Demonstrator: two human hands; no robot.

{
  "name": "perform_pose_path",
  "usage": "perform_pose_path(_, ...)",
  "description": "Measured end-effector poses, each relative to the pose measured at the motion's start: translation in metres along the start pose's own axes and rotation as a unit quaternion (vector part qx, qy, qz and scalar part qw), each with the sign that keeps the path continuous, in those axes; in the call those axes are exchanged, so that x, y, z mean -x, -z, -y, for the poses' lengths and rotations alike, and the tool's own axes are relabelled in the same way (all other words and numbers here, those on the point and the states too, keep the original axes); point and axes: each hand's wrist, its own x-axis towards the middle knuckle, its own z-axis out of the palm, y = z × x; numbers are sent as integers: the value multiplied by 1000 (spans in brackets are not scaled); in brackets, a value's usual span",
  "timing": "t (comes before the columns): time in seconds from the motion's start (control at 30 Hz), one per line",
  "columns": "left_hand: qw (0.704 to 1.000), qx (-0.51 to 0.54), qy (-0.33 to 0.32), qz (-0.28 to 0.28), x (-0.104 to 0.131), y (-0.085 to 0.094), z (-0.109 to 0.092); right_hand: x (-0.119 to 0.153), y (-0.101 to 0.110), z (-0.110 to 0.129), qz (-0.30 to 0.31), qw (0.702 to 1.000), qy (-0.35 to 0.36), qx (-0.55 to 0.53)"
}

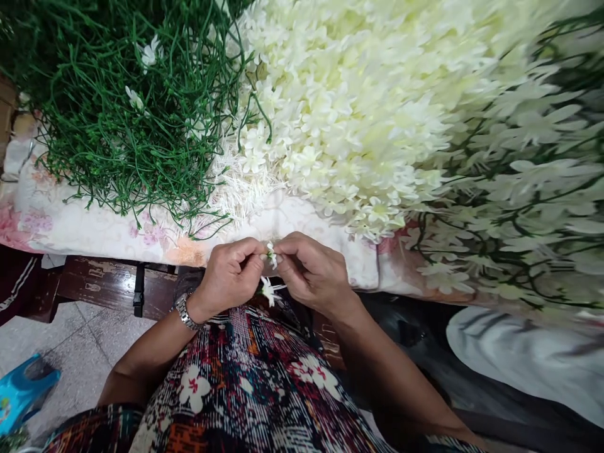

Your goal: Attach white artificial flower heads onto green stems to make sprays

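My left hand point(233, 274), with a metal watch on its wrist, is closed in a pinch in front of my body. Close beside it, my right hand point(314, 270) pinches from the other side. Between the fingertips of both hands is a small white artificial flower point(272, 255) with a bit of green; the fingers hide part of it. Just below, a second white flower point(268, 291) hangs between the hands, its attachment partly hidden. Beyond my hands lie a pile of green plastic stems point(141, 119) and a large heap of cream-white flowers point(349, 126).
Thin white pieces point(243, 192) lie between the two heaps on the floral cloth point(278, 217). Finished-looking white sprays with green stems point(533, 170) spread at the right. A blue plastic object point(28, 390) is on the tiled floor, lower left.
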Motion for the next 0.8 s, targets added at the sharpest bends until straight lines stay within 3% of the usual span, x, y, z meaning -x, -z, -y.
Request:
perform_pose_path(0.13,986,153,66,17,3,6,2,-4,10,8,4,1000,-2,-28)
perform_pose_path(0.3,938,329,109,-1,7,13,9,-2,22,12,-19,998,-10,-67)
perform_pose_path(0.63,844,504,180,-12,0,15,2,2,11,4,-8,998,-26,-63)
perform_pose_path(0.8,816,540,206,-12,-3,15,-8,2,8,0,-4,998,-30,-60)
